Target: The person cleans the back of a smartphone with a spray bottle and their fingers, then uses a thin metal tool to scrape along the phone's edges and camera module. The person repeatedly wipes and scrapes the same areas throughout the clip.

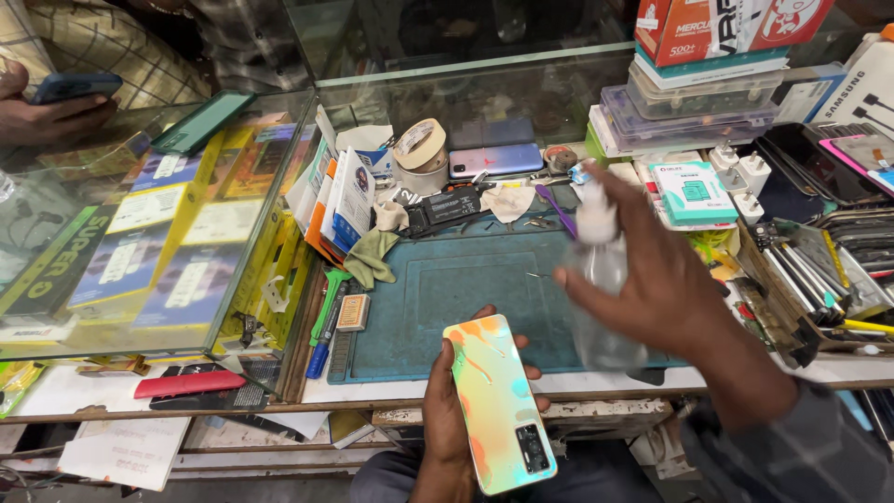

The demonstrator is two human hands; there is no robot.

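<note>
**Phone in one hand, spray bottle in the other**

Phone (498,401) with a shiny back of orange, green and cream is lying face down in the left hand (447,414). The fingers are curling around its edges and holding it tight, low over the front edge of the bench. Its dark camera block is sitting at the corner nearest the person.

The right hand (666,279) is wrapping around a clear spray bottle (601,289) with a white top. It is gripping the bottle upright, just to the right of the phone and a bit higher. The bottle is looking blurry.

Under both hands a blue-green work mat (447,289) is lying on the bench. A dark flat part (452,207) and a green cloth (371,256) are resting at its far edge. A roll of tan tape (419,144) is standing behind them, beside a purple phone (495,158).

To the right, a small white and teal box (694,193) is sitting near white chargers (743,170). Above it, clear plastic cases (698,107) are stacking up under a red and white box (726,28).

To the left, a glass case (261,270) is holding yellow and blue packets (149,242). A green phone (200,121) is lying on top of it. Another person's hand (42,116) is holding a blue phone (74,87) at the far left corner.
</note>
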